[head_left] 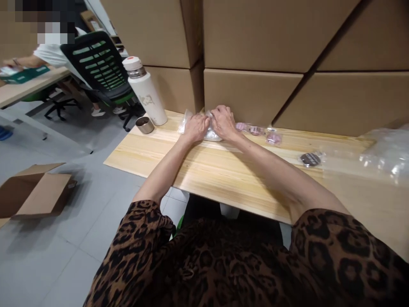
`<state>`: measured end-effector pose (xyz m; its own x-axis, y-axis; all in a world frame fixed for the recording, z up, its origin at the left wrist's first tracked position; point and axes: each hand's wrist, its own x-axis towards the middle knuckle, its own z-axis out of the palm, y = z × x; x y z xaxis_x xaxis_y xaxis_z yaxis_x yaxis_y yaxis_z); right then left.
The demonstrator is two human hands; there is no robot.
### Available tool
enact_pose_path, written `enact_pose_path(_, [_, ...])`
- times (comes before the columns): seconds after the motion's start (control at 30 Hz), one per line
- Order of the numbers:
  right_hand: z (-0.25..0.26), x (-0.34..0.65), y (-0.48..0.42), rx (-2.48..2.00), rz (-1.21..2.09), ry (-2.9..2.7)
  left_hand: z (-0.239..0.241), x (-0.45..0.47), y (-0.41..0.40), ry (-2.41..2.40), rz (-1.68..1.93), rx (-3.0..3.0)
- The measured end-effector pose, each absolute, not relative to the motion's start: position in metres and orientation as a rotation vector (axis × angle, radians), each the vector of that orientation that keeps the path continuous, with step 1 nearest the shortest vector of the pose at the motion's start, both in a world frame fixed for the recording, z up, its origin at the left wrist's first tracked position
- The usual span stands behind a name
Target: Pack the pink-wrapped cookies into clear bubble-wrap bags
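Working a bag [212, 135] with the left hand [197, 126] and right hand [223, 121] looks to be the step in hand. The bag lies at the far side of the table [223, 179], near the boxes [252, 94], with the cup [145, 125] and bottle [148, 96] to its left and pink packets [256, 131] to its right. Both hands are close together on it, curled; whether they pinch it or only press, I cannot tell. The next move probably calls for a light, two-handed touch, since thin plastic slips easily and the boxes leave little room beyond.
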<state>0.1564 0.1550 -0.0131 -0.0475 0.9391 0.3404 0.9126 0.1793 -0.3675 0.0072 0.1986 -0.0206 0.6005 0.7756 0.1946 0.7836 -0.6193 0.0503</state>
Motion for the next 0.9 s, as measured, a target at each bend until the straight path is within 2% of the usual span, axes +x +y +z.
enact_pose_path(0.1, [0.001, 0.19, 0.117, -1.599, 0.044, -1.953, -0.014, 0.008, 0.199, -1.386, -0.218, -2.778])
enact_pose_path(0.2, [0.01, 0.25, 0.057, -1.543, 0.005, -1.84, -0.011, 0.01, 0.198, -1.498, -0.32, -2.774])
enact_pose_path(0.37, [0.008, 0.362, -0.056, -2.12, -0.175, -1.498, -0.006, 0.013, 0.191, -1.603, -0.351, -2.743])
enact_pose_path(0.47, [-0.001, 0.396, -0.111, -2.451, -0.095, -1.329, 0.002, 0.014, 0.184, -1.569, -0.403, -2.68])
enact_pose_path(0.6, [-0.015, 0.38, -0.158, -2.562, 0.012, -1.459, 0.015, 0.015, 0.174, -1.569, -0.536, -2.596])
enact_pose_path(0.9, [-0.019, 0.322, -0.174, -2.58, -0.143, -1.687, 0.027, 0.014, 0.158, -1.622, -0.583, -2.593])
